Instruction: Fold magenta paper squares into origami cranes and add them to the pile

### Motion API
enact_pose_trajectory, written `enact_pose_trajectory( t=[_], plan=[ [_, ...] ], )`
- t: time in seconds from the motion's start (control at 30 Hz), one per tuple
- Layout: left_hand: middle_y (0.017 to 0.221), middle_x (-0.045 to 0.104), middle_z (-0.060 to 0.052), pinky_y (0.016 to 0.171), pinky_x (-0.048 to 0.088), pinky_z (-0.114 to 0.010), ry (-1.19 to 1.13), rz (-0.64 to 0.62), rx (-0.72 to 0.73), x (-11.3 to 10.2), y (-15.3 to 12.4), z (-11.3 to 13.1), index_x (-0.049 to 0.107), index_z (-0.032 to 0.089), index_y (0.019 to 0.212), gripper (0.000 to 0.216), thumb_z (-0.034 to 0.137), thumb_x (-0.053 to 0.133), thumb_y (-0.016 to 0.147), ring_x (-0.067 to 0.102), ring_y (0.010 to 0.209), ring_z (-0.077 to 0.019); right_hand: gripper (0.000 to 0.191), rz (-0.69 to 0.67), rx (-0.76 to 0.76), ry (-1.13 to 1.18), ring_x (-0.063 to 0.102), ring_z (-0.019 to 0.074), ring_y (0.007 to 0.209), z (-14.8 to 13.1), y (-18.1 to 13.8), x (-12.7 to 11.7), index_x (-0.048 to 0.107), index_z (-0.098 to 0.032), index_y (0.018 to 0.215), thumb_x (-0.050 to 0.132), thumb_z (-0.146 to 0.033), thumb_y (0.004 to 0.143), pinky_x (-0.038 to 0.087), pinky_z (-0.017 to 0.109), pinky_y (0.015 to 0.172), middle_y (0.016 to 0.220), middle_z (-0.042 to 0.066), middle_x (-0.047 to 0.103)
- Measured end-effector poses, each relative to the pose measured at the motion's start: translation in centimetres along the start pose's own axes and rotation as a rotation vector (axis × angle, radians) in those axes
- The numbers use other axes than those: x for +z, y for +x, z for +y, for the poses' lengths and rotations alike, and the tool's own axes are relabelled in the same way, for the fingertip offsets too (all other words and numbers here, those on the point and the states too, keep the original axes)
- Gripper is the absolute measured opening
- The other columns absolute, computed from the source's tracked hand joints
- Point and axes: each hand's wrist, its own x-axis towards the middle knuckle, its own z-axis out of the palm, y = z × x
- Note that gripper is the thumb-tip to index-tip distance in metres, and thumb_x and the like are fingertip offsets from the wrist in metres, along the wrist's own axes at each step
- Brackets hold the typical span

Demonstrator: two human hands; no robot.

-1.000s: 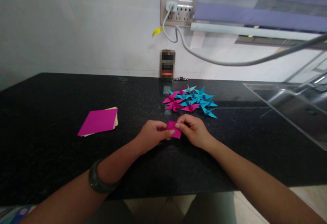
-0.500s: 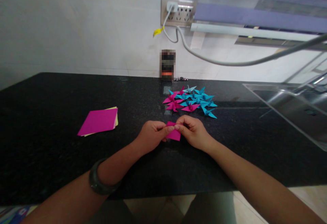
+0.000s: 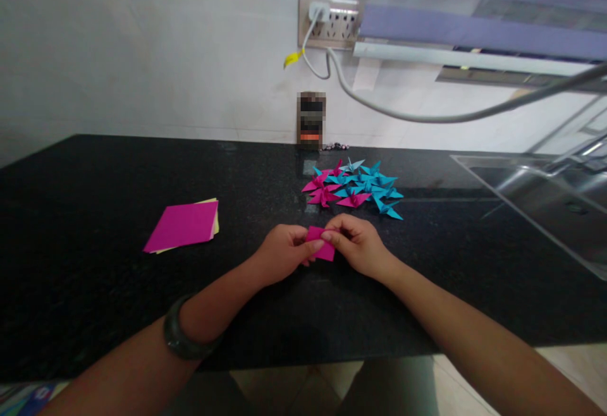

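Observation:
A small folded piece of pink origami paper is held between my two hands, just above the dark countertop. My left hand pinches its left side, thumb on top and fingers curled beneath. From the right, my right hand grips the upper right edge between thumb and bent fingers. Both hands partly cover the paper, so its full fold is hidden. Just beyond them lies a cluster of folded paper cranes, several pink and several blue, with one pale blue crane at the back.
A stack of square paper sheets, magenta on top with yellow below, lies at the left of the black countertop. A blurred-out upright object leans at the wall. At right is a metal sink; a grey cable hangs above.
My left thumb has slid slightly left and down from the middle of the pink paper, so more of its upper left part shows. The cranes and stack are unmoved.

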Motion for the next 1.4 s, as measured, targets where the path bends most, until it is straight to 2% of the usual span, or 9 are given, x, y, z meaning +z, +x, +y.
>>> enact_pose_trajectory(
  t=[0.13,0.27,0.33,0.4,0.63,0.87,1.03,1.23,1.4],
  plan=[
    [0.063,0.065,-0.003,0.051,0.043,-0.021,-0.141,0.026,-0.091,0.2,0.1,0.0,0.065,0.012,0.076,0.024,0.035,0.064,0.068,0.055,0.051,-0.0090,0.028,0.073,0.165,0.278,0.044,0.0078,0.049,0.3,0.2,0.3,0.053,-0.019,0.077,0.066,-0.042,0.068,0.035,0.021,0.046,0.058,-0.004,0.050],
    [0.056,0.062,-0.001,0.047,0.042,-0.020,-0.199,0.138,-0.100,0.2,-0.1,0.6,0.064,0.012,0.072,0.024,0.034,0.067,0.066,0.053,0.046,-0.0081,0.037,-0.110,0.239,0.372,0.046,0.0081,0.051,0.0,0.1,0.6,0.054,-0.018,0.075,0.072,-0.044,0.058,0.037,0.021,0.047,0.060,-0.003,0.053],
    [0.054,0.061,0.000,0.046,0.042,-0.020,-0.200,0.155,-0.087,0.2,-0.1,0.6,0.063,0.012,0.071,0.023,0.034,0.068,0.066,0.052,0.044,-0.0078,0.036,-0.211,0.226,0.384,0.050,0.0094,0.057,-0.3,0.0,0.6,0.056,-0.016,0.077,0.070,-0.045,0.061,0.040,0.022,0.051,0.066,-0.001,0.057],
    [0.054,0.061,0.000,0.047,0.043,-0.020,-0.200,0.146,-0.083,0.3,0.0,0.5,0.063,0.012,0.072,0.022,0.033,0.067,0.067,0.053,0.046,-0.0081,0.034,-0.237,0.217,0.392,0.049,0.0084,0.056,-0.4,0.1,0.6,0.057,-0.015,0.077,0.067,-0.046,0.065,0.039,0.021,0.050,0.067,-0.001,0.057],
    [0.057,0.062,-0.001,0.049,0.043,-0.020,-0.140,0.080,-0.101,0.4,0.1,0.1,0.059,0.012,0.065,0.020,0.031,0.062,0.072,0.055,0.048,-0.0079,0.034,-0.068,0.276,0.384,0.037,0.0037,0.041,-0.4,0.5,0.3,0.050,-0.016,0.063,0.070,-0.044,0.061,0.026,0.018,0.038,0.051,-0.006,0.047],
    [0.053,0.059,0.000,0.050,0.044,-0.021,-0.100,0.049,-0.055,0.2,0.1,-0.2,0.058,0.013,0.058,0.023,0.033,0.064,0.070,0.054,0.048,-0.0084,0.037,-0.171,0.273,0.325,0.039,0.0040,0.040,-0.4,0.4,0.3,0.057,-0.014,0.070,0.066,-0.049,0.064,0.028,0.017,0.037,0.050,-0.005,0.050],
    [0.052,0.059,0.000,0.049,0.043,-0.021,-0.109,0.122,-0.055,0.2,-0.1,0.3,0.059,0.013,0.059,0.022,0.032,0.063,0.069,0.053,0.047,-0.0086,0.040,-0.087,0.316,0.260,0.036,0.0041,0.036,0.0,0.5,-0.1,0.048,-0.016,0.057,0.066,-0.052,0.063,0.025,0.018,0.036,0.043,-0.006,0.046],
    [0.053,0.060,-0.001,0.050,0.041,-0.020,-0.164,0.145,-0.082,0.3,0.0,0.5,0.060,0.013,0.063,0.019,0.031,0.062,0.069,0.053,0.048,-0.0087,0.039,-0.012,0.274,0.247,0.036,0.0048,0.038,0.3,0.6,-0.5,0.047,-0.016,0.056,0.062,-0.050,0.069,0.027,0.019,0.040,0.045,-0.005,0.045],
    [0.058,0.060,0.001,0.052,0.039,-0.020,-0.214,0.202,-0.015,0.2,0.0,0.3,0.062,0.013,0.069,0.021,0.034,0.064,0.069,0.051,0.052,-0.0076,0.036,-0.114,0.267,0.233,0.038,0.0053,0.040,0.3,0.4,-0.6,0.050,-0.016,0.056,0.064,-0.046,0.067,0.027,0.019,0.040,0.046,-0.005,0.046]
  ],
)
